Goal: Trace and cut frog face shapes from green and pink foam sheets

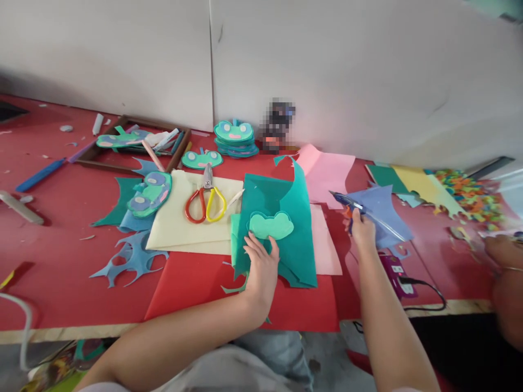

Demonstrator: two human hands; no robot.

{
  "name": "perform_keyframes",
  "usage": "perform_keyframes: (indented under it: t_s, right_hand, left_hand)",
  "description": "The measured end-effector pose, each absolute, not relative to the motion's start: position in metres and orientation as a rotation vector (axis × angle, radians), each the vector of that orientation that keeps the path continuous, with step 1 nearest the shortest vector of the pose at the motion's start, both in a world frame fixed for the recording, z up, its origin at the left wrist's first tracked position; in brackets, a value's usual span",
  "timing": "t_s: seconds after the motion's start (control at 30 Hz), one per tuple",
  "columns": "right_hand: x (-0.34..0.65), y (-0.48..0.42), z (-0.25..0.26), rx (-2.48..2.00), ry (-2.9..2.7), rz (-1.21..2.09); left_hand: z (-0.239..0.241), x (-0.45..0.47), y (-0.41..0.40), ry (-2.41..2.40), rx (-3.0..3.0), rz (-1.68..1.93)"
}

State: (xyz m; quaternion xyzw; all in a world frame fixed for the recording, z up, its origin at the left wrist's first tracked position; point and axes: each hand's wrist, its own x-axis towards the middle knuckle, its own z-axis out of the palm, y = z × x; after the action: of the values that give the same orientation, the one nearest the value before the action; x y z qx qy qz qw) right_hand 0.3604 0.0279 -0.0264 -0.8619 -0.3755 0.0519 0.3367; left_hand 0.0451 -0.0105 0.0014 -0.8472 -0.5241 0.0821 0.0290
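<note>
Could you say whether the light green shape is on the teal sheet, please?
On: the teal sheet shows around the light green shape.

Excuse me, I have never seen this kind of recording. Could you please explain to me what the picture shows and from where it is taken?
There is no machine here, only a person's two bare hands. The single picture comes from a camera worn on the head, looking forward and down.

The left hand lies with its fingers at the lower edge of a pale green shape, which is on a teal sheet. The right hand holds what looks like a glue gun.

On the red table are also scissors on cream sheets, a stack of frog-like faces and a brown tray. Part of another person shows at the right edge.
</note>
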Motion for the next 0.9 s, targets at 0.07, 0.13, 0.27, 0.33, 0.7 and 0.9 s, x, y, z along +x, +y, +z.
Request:
perform_keyframes:
  t_s: [0.07, 0.13, 0.27, 0.33, 0.7, 0.9]
  right_hand:
    - [0.361, 0.033, -0.029, -2.308, -0.928, 0.160]
    - [0.356, 0.035, -0.028, -2.350, -0.921, 0.045]
    - [0.331, 0.031, -0.017, -2.357, -0.944, -0.440]
    - [0.307, 0.027, -0.009, -2.238, -1.074, -0.416]
    - [0.183, 0.021, 0.004, -1.674, -1.195, 0.551]
    - [0.186, 0.030, -0.019, -1.678, -1.165, 0.591]
  left_hand:
    - [0.003, 0.044, -0.011, -1.637, -2.637, 0.242]
    - [0.004, 0.044, -0.011, -1.656, -2.656, 0.220]
    - [0.003, 0.044, -0.010, -1.629, -2.648, 0.205]
    - [0.003, 0.044, -0.010, -1.623, -2.626, 0.219]
    - [0.004, 0.047, -0.010, -1.663, -2.601, 0.241]
    - [0.005, 0.048, -0.008, -1.653, -2.609, 0.248]
